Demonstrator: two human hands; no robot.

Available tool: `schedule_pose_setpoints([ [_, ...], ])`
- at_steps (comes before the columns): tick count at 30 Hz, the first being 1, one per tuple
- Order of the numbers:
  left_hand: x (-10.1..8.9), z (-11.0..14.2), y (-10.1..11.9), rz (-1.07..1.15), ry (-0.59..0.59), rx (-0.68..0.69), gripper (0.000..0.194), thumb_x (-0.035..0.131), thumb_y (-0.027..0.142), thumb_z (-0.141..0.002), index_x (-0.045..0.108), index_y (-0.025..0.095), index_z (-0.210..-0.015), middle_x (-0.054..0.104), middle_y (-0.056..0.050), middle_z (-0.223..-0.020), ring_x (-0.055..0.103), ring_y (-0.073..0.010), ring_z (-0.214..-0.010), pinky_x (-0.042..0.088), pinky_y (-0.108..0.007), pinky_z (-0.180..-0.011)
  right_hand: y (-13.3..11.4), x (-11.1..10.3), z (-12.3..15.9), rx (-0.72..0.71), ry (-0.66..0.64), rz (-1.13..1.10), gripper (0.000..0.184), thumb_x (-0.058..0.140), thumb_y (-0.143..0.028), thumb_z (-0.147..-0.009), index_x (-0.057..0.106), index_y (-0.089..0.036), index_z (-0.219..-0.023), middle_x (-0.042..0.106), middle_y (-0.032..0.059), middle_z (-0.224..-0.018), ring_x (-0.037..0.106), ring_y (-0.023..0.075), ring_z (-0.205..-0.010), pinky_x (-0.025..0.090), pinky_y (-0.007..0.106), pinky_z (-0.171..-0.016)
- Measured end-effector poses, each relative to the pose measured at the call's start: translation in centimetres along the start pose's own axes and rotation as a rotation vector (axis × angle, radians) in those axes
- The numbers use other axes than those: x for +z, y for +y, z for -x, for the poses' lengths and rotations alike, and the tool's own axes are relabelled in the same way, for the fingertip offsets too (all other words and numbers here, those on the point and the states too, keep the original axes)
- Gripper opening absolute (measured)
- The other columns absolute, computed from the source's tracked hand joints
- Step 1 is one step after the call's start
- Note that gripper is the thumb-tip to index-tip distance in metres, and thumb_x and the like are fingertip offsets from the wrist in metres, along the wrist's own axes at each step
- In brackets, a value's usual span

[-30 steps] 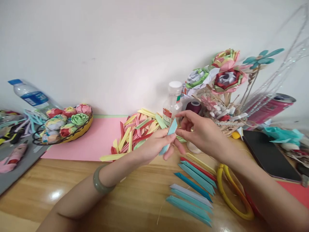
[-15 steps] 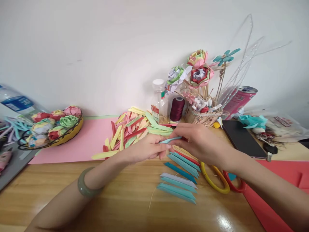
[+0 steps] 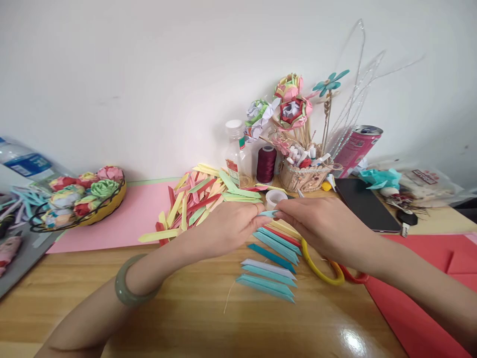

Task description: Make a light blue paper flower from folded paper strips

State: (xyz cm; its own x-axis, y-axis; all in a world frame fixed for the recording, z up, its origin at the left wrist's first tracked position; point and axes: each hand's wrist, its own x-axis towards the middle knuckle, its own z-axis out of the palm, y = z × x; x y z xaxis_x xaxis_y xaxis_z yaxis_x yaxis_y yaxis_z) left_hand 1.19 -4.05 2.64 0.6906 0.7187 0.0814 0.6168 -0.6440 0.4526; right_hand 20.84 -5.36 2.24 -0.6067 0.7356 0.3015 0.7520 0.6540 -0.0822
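Behind the wooden tabletop (image 3: 179, 308) stands a plain white wall (image 3: 156, 79); pink paper (image 3: 145, 214) lies at left, red paper (image 3: 413, 268) at right. Above the wood, the left hand (image 3: 234, 223) and right hand (image 3: 316, 219) pinch opposite ends of a light-blue paper strip (image 3: 267, 214).

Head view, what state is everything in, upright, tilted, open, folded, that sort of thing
Left hand: pinching blue paper strip
Right hand: pinching the strip's other end
Clear bottle: upright, white cap on
Thread spool: upright
Pink can: tilted
Phone: flat, screen dark
Yellow basket: filled with paper flowers
Laid-out strips: folded, side by side
Strip pile: loose, jumbled
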Motion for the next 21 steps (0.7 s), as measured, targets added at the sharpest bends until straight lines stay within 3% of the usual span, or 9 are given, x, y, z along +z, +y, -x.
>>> schedule_pose_setpoints([
  [5, -0.4, -0.2, 0.4, -0.124, 0.060, 0.079, 0.038, 0.030, 0.035, -0.091, 0.057, 0.015, -0.074, 0.056, 0.000, -0.064, 0.049, -0.0123, -0.059, 0.033, -0.024, -0.056, 0.1, -0.8, 0.9, 0.007, 0.062, -0.028, 0.040, 0.027, -0.039, -0.093, 0.057, -0.018, -0.076, 0.054, 0.0016, -0.055, 0.049, 0.0136, -0.050, 0.030, 0.024, -0.048],
  [10, -0.9, 0.3, 0.5, 0.010, 0.065, 0.052, 0.027, 0.029, 0.027, -0.092, 0.053, 0.017, -0.098, 0.055, 0.002, -0.066, 0.048, -0.0111, -0.058, 0.035, -0.022, -0.055, 0.2, -1.3, 1.3, 0.097, 0.026, -0.220, 0.029, 0.030, -0.032, -0.092, 0.055, -0.017, -0.097, 0.054, -0.0005, -0.057, 0.050, 0.0137, -0.050, 0.034, 0.023, -0.046],
  [15, -0.8, 0.9, 0.4, 0.071, 0.115, 0.055, 0.021, 0.034, 0.024, -0.090, 0.053, 0.017, -0.086, 0.049, 0.005, -0.057, 0.043, -0.0088, -0.050, 0.032, -0.020, -0.050, 0.2, -1.2, 1.7, 0.063, 0.122, -0.327, 0.024, 0.038, -0.031, -0.090, 0.058, -0.018, -0.089, 0.049, -0.0040, -0.051, 0.045, 0.0098, -0.043, 0.032, 0.020, -0.041],
  [21, -0.5, 1.6, -0.7, 0.172, 0.187, 0.097, 0.017, 0.045, 0.023, -0.087, 0.062, 0.021, -0.089, 0.063, 0.004, -0.067, 0.051, -0.0071, -0.057, 0.037, -0.018, -0.055, -0.2, -1.4, 2.0, 0.050, 0.182, -0.436, 0.022, 0.048, -0.030, -0.087, 0.066, -0.018, -0.087, 0.056, -0.0042, -0.049, 0.048, 0.0069, -0.039, 0.037, 0.019, -0.043],
])
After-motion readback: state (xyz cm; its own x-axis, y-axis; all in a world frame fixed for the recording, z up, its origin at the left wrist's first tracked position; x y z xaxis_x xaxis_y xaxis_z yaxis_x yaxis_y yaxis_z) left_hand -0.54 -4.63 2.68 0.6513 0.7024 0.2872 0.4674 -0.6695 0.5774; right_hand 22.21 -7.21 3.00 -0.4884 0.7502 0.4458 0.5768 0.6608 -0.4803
